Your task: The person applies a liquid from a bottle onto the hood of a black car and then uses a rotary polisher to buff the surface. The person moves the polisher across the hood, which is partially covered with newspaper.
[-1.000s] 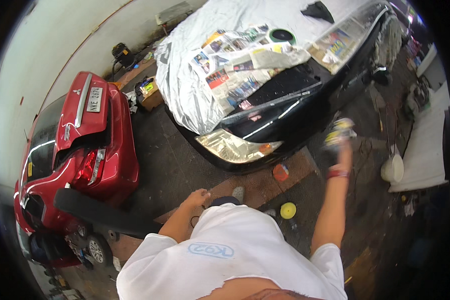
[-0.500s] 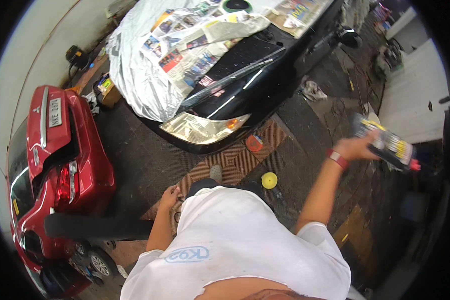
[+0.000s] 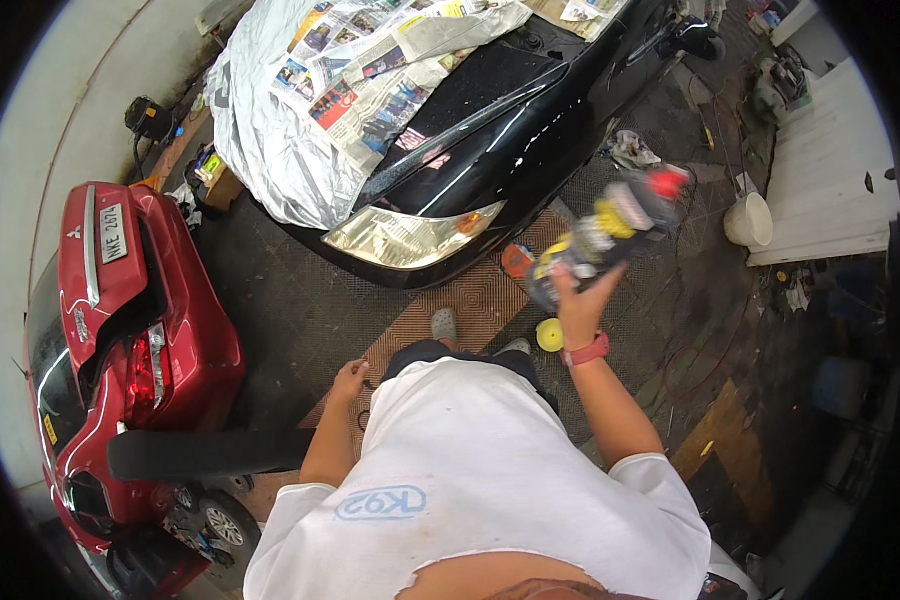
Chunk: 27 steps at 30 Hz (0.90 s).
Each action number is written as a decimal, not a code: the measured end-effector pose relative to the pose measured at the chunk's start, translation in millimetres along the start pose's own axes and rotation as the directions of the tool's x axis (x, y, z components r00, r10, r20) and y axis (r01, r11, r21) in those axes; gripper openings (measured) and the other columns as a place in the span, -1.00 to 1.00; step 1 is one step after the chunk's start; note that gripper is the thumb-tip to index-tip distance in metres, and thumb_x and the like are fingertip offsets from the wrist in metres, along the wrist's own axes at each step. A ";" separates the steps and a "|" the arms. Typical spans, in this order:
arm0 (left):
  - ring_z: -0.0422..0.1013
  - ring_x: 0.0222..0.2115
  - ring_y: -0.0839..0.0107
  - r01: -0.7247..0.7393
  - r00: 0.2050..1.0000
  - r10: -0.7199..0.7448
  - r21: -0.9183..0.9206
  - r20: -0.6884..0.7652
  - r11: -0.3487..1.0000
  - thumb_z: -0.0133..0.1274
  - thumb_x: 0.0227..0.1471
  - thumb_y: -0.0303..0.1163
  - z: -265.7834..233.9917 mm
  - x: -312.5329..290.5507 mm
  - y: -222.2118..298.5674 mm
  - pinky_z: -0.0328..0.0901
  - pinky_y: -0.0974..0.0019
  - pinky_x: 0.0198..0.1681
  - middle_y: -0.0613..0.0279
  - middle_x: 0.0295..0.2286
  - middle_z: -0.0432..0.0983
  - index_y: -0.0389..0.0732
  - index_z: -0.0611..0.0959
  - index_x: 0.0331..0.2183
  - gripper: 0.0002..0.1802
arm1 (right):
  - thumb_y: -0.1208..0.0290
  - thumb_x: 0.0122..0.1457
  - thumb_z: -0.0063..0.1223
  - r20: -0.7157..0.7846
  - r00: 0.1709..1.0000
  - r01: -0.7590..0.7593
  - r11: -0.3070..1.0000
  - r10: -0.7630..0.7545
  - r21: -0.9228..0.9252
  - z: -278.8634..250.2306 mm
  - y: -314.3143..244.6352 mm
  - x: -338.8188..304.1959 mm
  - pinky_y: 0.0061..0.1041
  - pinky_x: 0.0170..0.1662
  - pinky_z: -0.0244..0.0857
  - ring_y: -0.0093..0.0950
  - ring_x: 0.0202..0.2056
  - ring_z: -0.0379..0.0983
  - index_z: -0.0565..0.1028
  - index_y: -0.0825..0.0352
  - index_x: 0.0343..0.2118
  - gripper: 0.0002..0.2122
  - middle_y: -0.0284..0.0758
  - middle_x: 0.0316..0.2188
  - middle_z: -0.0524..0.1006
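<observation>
The spray can point(image 3: 605, 235) in the right hand point(image 3: 580, 305) is smearing into a blur — its label is unreadable and its red top is only a soft patch. The palm side of that hand is facing away, so the fingers' grip on the can is staying hidden. The left hand point(image 3: 348, 382) is hanging down by the hip, its fingertips too small to tell whether they are curled. Beyond the right hand, the black car point(image 3: 530, 130) is being cut off by the upper edge — newspaper point(image 3: 390, 60) and a grey cover point(image 3: 270, 140) are hiding its hood. Left of the left hand, the red car point(image 3: 120, 330) is running off the rim.
</observation>
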<state>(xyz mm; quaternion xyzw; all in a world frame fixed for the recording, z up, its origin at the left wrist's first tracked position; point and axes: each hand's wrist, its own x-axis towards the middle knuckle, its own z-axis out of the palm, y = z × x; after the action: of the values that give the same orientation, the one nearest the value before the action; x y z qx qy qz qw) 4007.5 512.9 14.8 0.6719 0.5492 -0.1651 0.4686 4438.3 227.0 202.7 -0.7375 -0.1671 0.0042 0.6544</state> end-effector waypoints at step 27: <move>0.52 0.15 0.11 0.135 0.990 -0.131 -0.097 0.048 0.986 0.13 0.40 0.05 49.5 -31.7 25.4 0.32 0.08 0.29 -0.05 0.17 0.58 -0.33 0.55 0.30 -0.28 | 0.08 0.16 0.45 0.018 0.977 -0.185 0.886 0.213 -0.425 -90.0 24.0 73.4 -0.15 0.17 0.48 -0.12 0.06 0.65 0.17 0.27 0.47 -0.10 0.01 0.12 0.60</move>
<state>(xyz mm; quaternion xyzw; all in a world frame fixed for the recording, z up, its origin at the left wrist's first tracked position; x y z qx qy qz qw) 4033.9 455.3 24.4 0.6058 0.5907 -0.1822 0.5008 4533.6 156.6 208.0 -0.8738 -0.1083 0.0588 0.4703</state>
